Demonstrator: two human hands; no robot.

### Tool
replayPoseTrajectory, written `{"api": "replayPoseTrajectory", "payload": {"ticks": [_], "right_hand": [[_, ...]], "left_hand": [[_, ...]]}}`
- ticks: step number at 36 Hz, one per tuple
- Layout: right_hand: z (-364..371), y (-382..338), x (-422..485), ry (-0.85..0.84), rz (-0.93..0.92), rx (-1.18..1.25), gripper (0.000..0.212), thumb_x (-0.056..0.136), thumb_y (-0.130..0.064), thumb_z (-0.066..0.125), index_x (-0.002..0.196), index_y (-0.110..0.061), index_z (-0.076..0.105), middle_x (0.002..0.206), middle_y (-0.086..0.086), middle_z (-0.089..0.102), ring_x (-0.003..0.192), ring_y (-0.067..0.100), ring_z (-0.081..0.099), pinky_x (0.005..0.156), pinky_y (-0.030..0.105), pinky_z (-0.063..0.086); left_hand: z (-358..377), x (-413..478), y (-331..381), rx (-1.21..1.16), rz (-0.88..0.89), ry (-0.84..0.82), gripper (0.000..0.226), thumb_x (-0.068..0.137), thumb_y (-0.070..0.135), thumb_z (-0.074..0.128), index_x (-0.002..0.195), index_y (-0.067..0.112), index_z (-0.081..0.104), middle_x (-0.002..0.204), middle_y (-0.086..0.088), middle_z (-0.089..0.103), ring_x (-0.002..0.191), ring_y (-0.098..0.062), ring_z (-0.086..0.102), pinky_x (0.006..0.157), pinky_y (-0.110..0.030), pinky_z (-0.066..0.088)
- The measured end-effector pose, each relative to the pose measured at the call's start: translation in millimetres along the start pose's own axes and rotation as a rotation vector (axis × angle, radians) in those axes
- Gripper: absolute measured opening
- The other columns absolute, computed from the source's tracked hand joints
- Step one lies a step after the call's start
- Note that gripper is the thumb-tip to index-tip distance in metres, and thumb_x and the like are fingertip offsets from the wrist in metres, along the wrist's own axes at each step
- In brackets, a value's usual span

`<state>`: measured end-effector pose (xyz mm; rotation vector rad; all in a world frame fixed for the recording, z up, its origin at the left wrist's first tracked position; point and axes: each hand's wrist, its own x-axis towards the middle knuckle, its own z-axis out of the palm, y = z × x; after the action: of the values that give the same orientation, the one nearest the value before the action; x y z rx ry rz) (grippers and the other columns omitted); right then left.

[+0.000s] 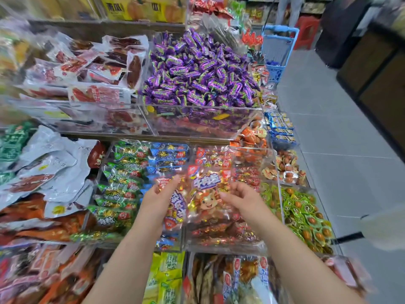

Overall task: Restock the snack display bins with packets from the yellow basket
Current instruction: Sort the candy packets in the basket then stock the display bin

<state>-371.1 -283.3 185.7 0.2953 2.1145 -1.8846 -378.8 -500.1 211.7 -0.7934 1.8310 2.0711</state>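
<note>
Snack bag, a see-through one with blue lettering and a cartoon animal on its face, lies on top of the red packets heaped in a clear bin on the lower shelf, directly between the two hands. Its long axis runs away from the person: the lettered end points up towards the purple sweets, and the other end lies nearer the body, tilted a little to the left.

The left hand is just beside the bag's left edge, its fingers straight and close together against the packets there. The right hand sits at the right edge with its fingers curled, tips turned in towards the cartoon. Whether they pinch the film or only hover at it cannot be told. Both hands are about equally near, one on each long side, so the next move looks like pressing or settling the bag down into the heap rather than lifting it from an end.

Left of this bin stands another holding green and blue packets. A blue basket stands far off on the aisle floor. The yellow basket is not in view.
</note>
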Motion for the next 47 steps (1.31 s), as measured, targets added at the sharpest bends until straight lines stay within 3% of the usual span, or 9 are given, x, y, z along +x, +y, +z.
{"api": "replayPoseTrajectory", "payload": {"ticks": [4, 10, 13, 16, 21, 25, 33, 39, 47], "right_hand": [[-24, 10, 16, 0.182, -0.018, 0.019, 0.024, 0.079, -0.033, 0.073, 0.092, -0.039, 0.053, 0.090, -0.007, 0.057, 0.086, 0.013, 0.057, 0.076, 0.027, 0.048], [-5, 27, 50, 0.212, -0.071, -0.152, 0.022, 0.085, -0.027, 0.069, 0.101, -0.029, 0.053, 0.100, -0.003, 0.059, 0.094, 0.017, 0.057, 0.076, 0.021, 0.047], [18, 38, 64, 0.224, -0.051, -0.290, 0.057, 0.084, -0.028, 0.070, 0.130, -0.017, 0.039, 0.127, 0.002, 0.043, 0.111, 0.011, 0.041, 0.102, 0.026, 0.033], [30, 40, 70, 0.296, -0.028, -0.308, 0.085, 0.077, -0.026, 0.077, 0.141, -0.016, 0.022, 0.137, 0.004, 0.029, 0.117, 0.010, 0.030, 0.102, 0.021, 0.020], [32, 44, 70, 0.372, 0.011, -0.219, 0.110, 0.072, -0.039, 0.079, 0.148, -0.026, 0.002, 0.151, 0.000, 0.008, 0.138, 0.023, 0.020, 0.112, 0.038, 0.020], [26, 49, 63, 0.349, -0.024, -0.205, 0.098, 0.079, -0.047, 0.069, 0.149, -0.029, 0.003, 0.153, -0.004, 0.004, 0.138, 0.022, 0.021, 0.110, 0.039, 0.025], [23, 48, 63, 0.451, -0.079, -0.306, 0.070, 0.089, -0.055, 0.051, 0.145, -0.018, 0.031, 0.142, 0.001, 0.030, 0.119, 0.012, 0.041, 0.094, 0.024, 0.031], [27, 42, 67, 0.369, -0.088, -0.501, 0.063, 0.092, -0.053, 0.045, 0.133, -0.006, 0.042, 0.126, 0.000, 0.028, 0.107, 0.014, 0.042, 0.094, 0.020, 0.029], [25, 43, 60, 0.308, 0.016, -0.397, 0.084, 0.090, -0.052, 0.050, 0.152, -0.015, 0.007, 0.148, 0.008, 0.019, 0.136, 0.024, 0.028, 0.110, 0.033, 0.027]], "left_hand": [[-18, 2, 2, -0.054, 0.022, 0.079, 0.126, 0.036, 0.064, 0.081, 0.145, 0.020, 0.036, 0.136, -0.016, 0.055, 0.120, -0.039, 0.055, 0.100, -0.059, 0.043], [-32, -1, 6, -0.083, 0.031, 0.112, 0.119, 0.043, 0.056, 0.083, 0.145, 0.019, 0.036, 0.125, -0.018, 0.062, 0.108, -0.038, 0.063, 0.095, -0.058, 0.048], [-33, 0, 4, -0.068, 0.027, 0.117, 0.107, 0.058, 0.052, 0.083, 0.146, 0.018, 0.034, 0.125, -0.019, 0.061, 0.106, -0.039, 0.064, 0.091, -0.058, 0.050], [-32, 2, 0, -0.008, 0.027, 0.112, 0.101, 0.064, 0.054, 0.080, 0.146, 0.021, 0.031, 0.127, -0.019, 0.060, 0.107, -0.039, 0.063, 0.089, -0.058, 0.052], [-28, 1, -2, 0.024, -0.004, 0.089, 0.106, 0.052, 0.059, 0.082, 0.141, 0.021, 0.039, 0.120, -0.014, 0.065, 0.105, -0.039, 0.065, 0.088, -0.059, 0.051], [-28, 6, -4, 0.003, -0.045, 0.052, 0.077, 0.076, 0.037, 0.077, 0.140, 0.017, 0.039, 0.088, -0.012, 0.075, 0.079, -0.033, 0.073, 0.064, -0.045, 0.057], [-21, 2, -2, 0.039, -0.046, -0.012, 0.032, 0.083, 0.034, 0.071, 0.106, 0.015, 0.058, 0.085, -0.014, 0.075, 0.073, -0.034, 0.072, 0.056, -0.038, 0.054], [-20, 3, -4, 0.027, -0.035, -0.034, 0.029, 0.085, 0.031, 0.070, 0.105, 0.014, 0.057, 0.084, -0.014, 0.075, 0.073, -0.033, 0.073, 0.062, -0.043, 0.058], [-11, 5, -10, 0.034, -0.044, -0.043, 0.037, 0.084, 0.032, 0.071, 0.109, 0.010, 0.055, 0.082, -0.011, 0.075, 0.074, -0.030, 0.074, 0.071, -0.047, 0.059]]}}
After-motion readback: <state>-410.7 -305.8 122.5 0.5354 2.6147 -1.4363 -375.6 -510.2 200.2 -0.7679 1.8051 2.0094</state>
